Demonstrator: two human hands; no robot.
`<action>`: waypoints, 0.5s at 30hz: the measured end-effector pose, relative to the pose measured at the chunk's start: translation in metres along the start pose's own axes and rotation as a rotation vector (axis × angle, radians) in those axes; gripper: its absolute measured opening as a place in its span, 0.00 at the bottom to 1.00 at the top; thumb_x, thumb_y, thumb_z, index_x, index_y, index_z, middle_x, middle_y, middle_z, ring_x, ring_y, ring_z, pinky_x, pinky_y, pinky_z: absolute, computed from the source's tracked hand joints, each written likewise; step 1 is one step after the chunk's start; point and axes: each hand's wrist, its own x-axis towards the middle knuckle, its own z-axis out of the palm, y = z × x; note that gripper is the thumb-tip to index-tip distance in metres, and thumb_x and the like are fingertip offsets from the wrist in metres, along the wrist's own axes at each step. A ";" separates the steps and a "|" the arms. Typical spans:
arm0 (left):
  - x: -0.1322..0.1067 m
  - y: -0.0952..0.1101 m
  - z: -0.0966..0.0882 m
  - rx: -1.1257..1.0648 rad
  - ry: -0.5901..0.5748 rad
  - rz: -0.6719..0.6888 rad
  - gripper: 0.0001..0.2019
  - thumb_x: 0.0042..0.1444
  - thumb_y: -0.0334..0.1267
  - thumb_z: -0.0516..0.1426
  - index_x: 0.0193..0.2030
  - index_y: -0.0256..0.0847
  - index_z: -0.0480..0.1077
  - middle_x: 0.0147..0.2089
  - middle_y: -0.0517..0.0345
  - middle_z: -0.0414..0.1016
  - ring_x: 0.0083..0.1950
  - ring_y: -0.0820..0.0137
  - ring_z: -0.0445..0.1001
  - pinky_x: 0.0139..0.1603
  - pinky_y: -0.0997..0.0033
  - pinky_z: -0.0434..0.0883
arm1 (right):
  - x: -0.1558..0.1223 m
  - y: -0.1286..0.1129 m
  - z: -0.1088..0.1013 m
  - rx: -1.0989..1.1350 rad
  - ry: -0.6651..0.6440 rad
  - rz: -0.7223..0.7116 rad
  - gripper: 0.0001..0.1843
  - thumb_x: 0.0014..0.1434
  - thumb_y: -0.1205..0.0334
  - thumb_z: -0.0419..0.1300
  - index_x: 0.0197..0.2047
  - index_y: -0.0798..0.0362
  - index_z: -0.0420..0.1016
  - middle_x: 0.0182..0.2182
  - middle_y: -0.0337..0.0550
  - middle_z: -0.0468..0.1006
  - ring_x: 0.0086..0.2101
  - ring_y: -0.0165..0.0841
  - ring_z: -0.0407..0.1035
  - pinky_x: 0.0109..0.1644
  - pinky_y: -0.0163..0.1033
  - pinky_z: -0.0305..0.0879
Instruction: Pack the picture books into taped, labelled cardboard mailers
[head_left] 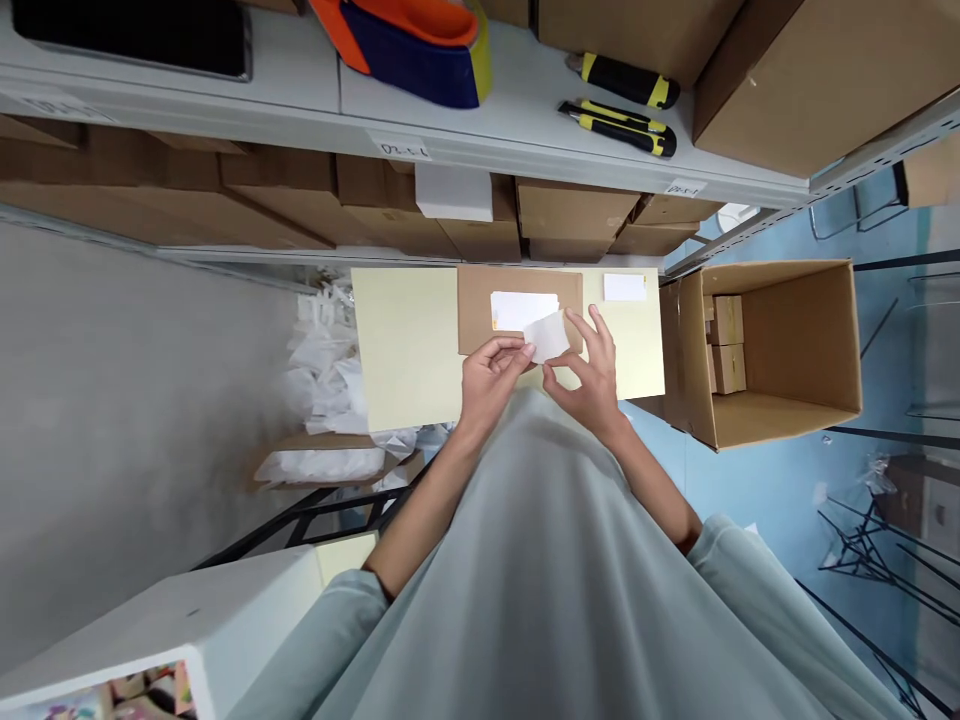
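Note:
Both my hands meet over the near edge of a pale yellow table (405,340). My left hand (491,375) and my right hand (589,375) pinch a small white paper slip (547,336) between their fingertips, the right hand's other fingers spread. Just behind the slip lies a flat brown cardboard parcel (480,305) with a white label (523,308) stuck on it. A second white label (624,287) lies on the table to the right.
An open cardboard box (780,350) holding small cartons stands right of the table. White plastic bags (322,370) are heaped at the left. The shelf above carries two yellow-black utility knives (622,105), an orange-blue tape dispenser (412,45) and cardboard boxes (810,70).

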 end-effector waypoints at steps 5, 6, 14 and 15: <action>-0.003 -0.004 -0.002 0.055 0.083 -0.024 0.18 0.62 0.57 0.68 0.43 0.44 0.77 0.45 0.54 0.84 0.47 0.59 0.86 0.51 0.53 0.86 | -0.005 0.004 0.009 -0.172 -0.012 -0.118 0.08 0.62 0.58 0.74 0.35 0.39 0.80 0.78 0.19 0.60 0.83 0.51 0.28 0.86 0.70 0.33; -0.003 -0.003 -0.003 0.051 0.109 -0.028 0.17 0.62 0.56 0.68 0.42 0.45 0.77 0.44 0.54 0.84 0.46 0.60 0.85 0.48 0.56 0.86 | -0.007 0.004 0.009 -0.197 -0.025 -0.141 0.08 0.62 0.56 0.75 0.35 0.40 0.80 0.79 0.21 0.60 0.83 0.51 0.30 0.86 0.70 0.33; 0.007 0.014 -0.030 -0.124 0.167 -0.042 0.20 0.50 0.54 0.74 0.34 0.44 0.74 0.31 0.62 0.73 0.34 0.71 0.73 0.33 0.73 0.74 | 0.004 0.024 -0.020 -0.272 0.275 -0.160 0.12 0.69 0.47 0.69 0.45 0.45 0.85 0.67 0.49 0.78 0.75 0.51 0.61 0.80 0.66 0.58; 0.008 0.015 -0.034 -0.143 0.152 -0.038 0.20 0.49 0.54 0.75 0.34 0.44 0.74 0.31 0.62 0.73 0.33 0.72 0.72 0.32 0.74 0.73 | 0.009 0.030 -0.022 -0.232 0.279 -0.116 0.13 0.69 0.46 0.69 0.46 0.46 0.85 0.62 0.51 0.81 0.70 0.49 0.68 0.77 0.63 0.64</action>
